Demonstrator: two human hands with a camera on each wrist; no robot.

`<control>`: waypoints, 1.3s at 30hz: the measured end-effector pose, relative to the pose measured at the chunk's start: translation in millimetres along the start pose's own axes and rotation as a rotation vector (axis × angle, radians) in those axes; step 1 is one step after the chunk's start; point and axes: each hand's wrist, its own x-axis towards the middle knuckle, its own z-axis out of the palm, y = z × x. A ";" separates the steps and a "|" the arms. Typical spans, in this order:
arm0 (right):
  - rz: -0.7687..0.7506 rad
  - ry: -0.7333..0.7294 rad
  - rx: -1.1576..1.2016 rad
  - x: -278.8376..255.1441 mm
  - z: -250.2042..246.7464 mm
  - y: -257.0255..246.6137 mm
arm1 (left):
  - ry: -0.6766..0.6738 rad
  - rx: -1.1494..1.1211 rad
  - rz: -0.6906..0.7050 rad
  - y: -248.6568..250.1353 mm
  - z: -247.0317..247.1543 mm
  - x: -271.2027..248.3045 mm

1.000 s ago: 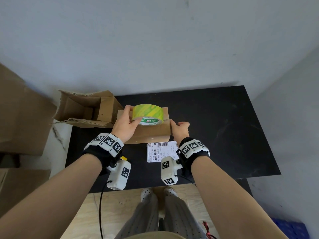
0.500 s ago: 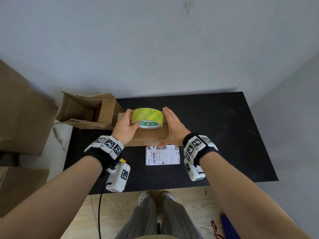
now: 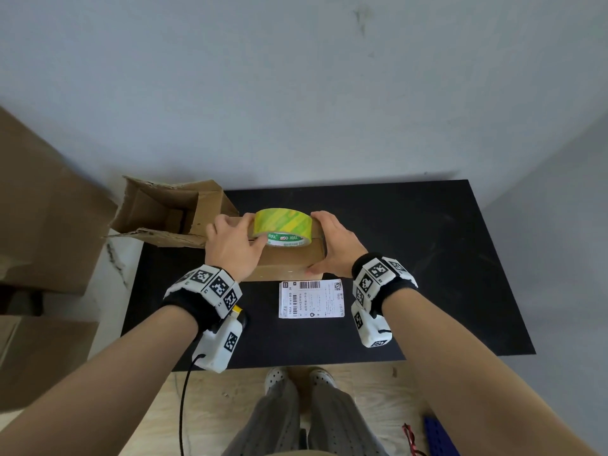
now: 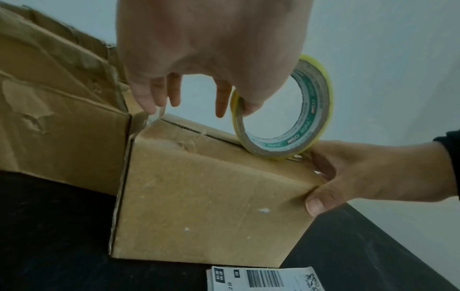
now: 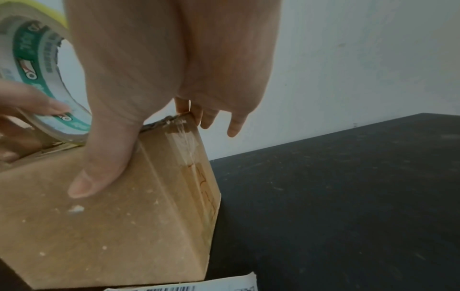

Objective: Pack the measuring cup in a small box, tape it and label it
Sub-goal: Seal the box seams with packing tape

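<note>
A small brown cardboard box [image 3: 286,264] [image 4: 211,196] [image 5: 112,226] stands with its flaps down on the black table [image 3: 427,258]. The measuring cup is not visible. A yellow-green tape roll [image 3: 283,225] [image 4: 311,110] [image 5: 30,59] stands on edge on the box top. My left hand [image 3: 233,248] [image 4: 211,49] holds it with the thumb in its core. One left finger touches clear tape at the box's left top edge. My right hand [image 3: 335,248] [image 5: 161,59] presses the box's right end, thumb flat on the front. A white shipping label [image 3: 311,299] [image 4: 261,279] lies in front of the box.
A bigger open cardboard box [image 3: 171,209] lies on its side at the table's back left, touching the small box. Large cartons [image 3: 42,209] stand left of the table. A wall rises right behind the table. Bare table top stretches to the right.
My right hand has moved from the box's near right corner to lie flat along its right end. The left hand and tape roll have stayed on the box top.
</note>
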 end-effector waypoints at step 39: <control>0.038 0.048 -0.286 -5.5 10.1 8.5 | -0.049 -0.241 -0.027 21.7 -7.5 2.1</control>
